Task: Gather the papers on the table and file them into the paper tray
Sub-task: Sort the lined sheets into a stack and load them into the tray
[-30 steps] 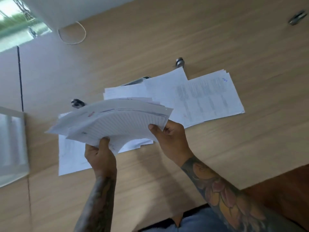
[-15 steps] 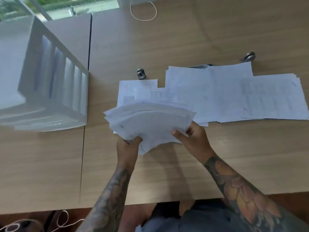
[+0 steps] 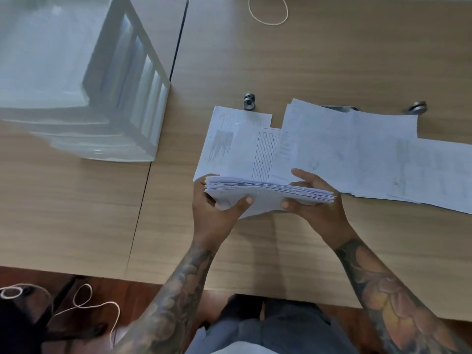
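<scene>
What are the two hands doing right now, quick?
Left hand: closed on the left end of the stack of papers.
Right hand: closed on the right end of the same stack.

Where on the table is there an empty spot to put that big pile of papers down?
Bare wood lies between the paper tray and the loose sheets, and along the near edge in front of the tray. The far strip up to the cord loop is bare too. It is crowded at the right, where sheets overlap beside two metal knobs. Both hands hold the stack.
</scene>
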